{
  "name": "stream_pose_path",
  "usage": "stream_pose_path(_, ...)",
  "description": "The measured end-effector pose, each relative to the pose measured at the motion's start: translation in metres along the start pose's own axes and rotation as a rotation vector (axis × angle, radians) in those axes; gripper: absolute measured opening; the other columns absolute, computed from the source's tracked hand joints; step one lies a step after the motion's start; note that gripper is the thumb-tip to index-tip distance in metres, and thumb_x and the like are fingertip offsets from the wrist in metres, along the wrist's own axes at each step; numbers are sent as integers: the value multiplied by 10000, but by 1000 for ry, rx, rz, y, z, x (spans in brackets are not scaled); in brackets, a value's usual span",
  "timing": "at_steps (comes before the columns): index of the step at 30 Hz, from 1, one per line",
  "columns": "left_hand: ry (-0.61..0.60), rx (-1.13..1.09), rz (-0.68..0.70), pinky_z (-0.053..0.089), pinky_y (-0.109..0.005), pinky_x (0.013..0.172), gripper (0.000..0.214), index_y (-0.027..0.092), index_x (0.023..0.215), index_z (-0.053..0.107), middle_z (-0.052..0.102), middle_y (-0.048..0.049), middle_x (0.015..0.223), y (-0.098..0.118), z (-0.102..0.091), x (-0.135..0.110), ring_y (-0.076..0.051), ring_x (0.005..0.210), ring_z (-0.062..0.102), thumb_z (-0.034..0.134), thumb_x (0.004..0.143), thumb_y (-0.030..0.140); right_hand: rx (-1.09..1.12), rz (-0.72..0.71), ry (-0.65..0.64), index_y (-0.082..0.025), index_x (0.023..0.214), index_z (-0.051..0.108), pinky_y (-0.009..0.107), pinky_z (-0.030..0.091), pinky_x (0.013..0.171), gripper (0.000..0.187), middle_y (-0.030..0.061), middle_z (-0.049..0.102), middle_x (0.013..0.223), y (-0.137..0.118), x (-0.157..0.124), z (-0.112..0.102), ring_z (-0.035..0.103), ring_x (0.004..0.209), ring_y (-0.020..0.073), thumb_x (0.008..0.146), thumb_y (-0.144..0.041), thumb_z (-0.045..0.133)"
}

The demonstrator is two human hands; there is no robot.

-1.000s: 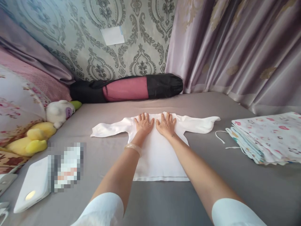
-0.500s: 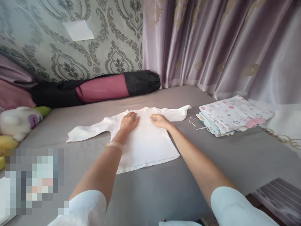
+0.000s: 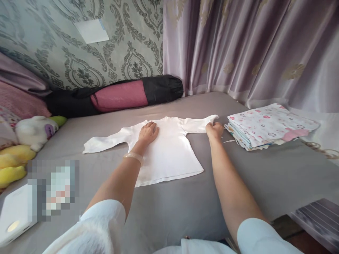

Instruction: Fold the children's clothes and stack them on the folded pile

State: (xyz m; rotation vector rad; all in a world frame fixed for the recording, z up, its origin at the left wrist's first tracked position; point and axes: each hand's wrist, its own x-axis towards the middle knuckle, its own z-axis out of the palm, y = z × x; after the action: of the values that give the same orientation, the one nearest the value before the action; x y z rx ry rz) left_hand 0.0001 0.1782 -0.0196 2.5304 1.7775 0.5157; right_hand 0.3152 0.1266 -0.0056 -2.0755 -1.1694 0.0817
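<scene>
A white long-sleeved shirt (image 3: 169, 153) lies spread on the grey bed sheet (image 3: 174, 211), its sleeves stretched out to both sides and its hem towards me. My left hand (image 3: 148, 133) rests flat on the upper left of the shirt's chest, fingers extended. At the cuff of the right sleeve, my right hand (image 3: 215, 130) is closed, gripping the sleeve's end. A pale bracelet (image 3: 134, 157) circles my left wrist.
A stack of folded printed cloths (image 3: 270, 125) sits just right of my right hand. A black and pink roll bag (image 3: 119, 95) lies along the wall. Plush toys (image 3: 34, 132) and a white device (image 3: 18, 211) are on the left. Curtains (image 3: 212, 46) hang behind.
My right hand has moved right, from the shirt's chest to the right sleeve's cuff, and closed on it. My left hand stays on the shirt. The view has shifted slightly.
</scene>
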Motion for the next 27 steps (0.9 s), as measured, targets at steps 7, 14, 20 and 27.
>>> stream_pose_path(7,-36,18,5,370,-387,1074,428,207,1335,509,555,-92,1342,3,-5,-1,-246,1248,493,358,962,356,19,205,7,-104,1028,624,439,462,883,263,198,607,1027,-17,-11,-1,583,1030,312,845,-209,467)
stream_pose_path(14,-104,48,-23,386,-470,1044,406,203,1282,566,582,-123,1258,29,-7,27,-304,1218,488,429,901,221,560,328,-43,-192,1060,545,336,515,770,278,40,637,900,-16,1,11,622,862,199,796,-278,526)
stream_pose_path(20,-147,-221,132,448,-349,1019,433,142,1292,550,575,-124,1292,73,11,80,-208,1072,611,432,876,123,1343,557,-116,-242,988,508,245,532,651,319,-49,628,849,-15,11,12,640,767,123,703,-240,652)
stream_pose_path(27,-221,-262,137,407,-313,1065,437,152,1249,596,603,-93,1304,97,25,107,-200,1196,561,431,854,64,1602,668,82,-260,1136,519,294,556,761,483,-43,669,1010,-12,19,-2,659,869,120,695,-111,649)
